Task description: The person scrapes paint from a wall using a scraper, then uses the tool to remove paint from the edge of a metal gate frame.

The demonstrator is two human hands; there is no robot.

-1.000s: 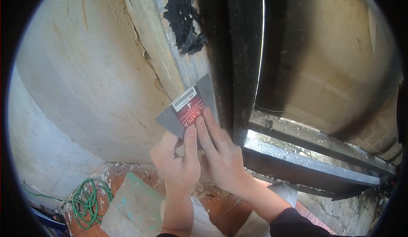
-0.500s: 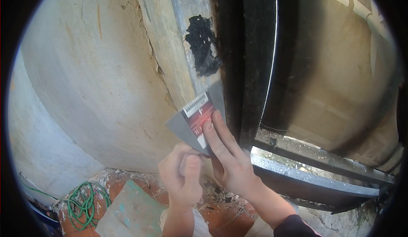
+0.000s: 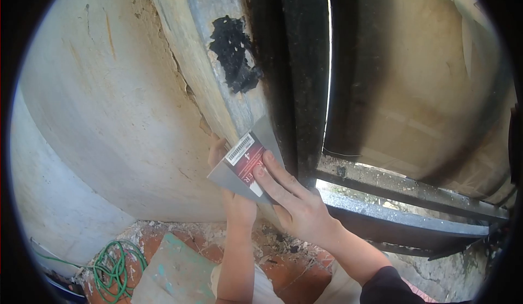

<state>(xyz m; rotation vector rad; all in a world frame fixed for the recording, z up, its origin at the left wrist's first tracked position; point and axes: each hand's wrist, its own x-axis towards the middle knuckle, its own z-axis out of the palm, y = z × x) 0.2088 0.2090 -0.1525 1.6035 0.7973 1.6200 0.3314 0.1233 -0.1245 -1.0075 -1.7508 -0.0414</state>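
Observation:
My right hand [image 3: 297,211] grips a wide putty knife [image 3: 267,135], with two fingers pressed along its red label [image 3: 250,159]. Its grey blade is tilted and lies close against the wooden door frame [image 3: 210,89]; the handle is hidden by my hand. My left hand [image 3: 239,208] reaches up behind the blade, its fingertips beside the frame's left edge. The blade covers most of that hand, but the fingers that show are stretched upward and nothing is seen in them. Above the knife, a ragged black patch [image 3: 234,53] marks the frame's worn surface.
A cracked plaster wall [image 3: 109,113] rises on the left. To the right stands a dark door [image 3: 414,86] with a lower rail [image 3: 403,217]. A coiled green hose [image 3: 111,268] and a paint-stained board [image 3: 174,271] lie on the reddish floor among flakes of debris.
My left hand has moved from a curled position beside the knife up behind its blade to the frame's edge. The right hand keeps its hold. The view has shifted slightly right.

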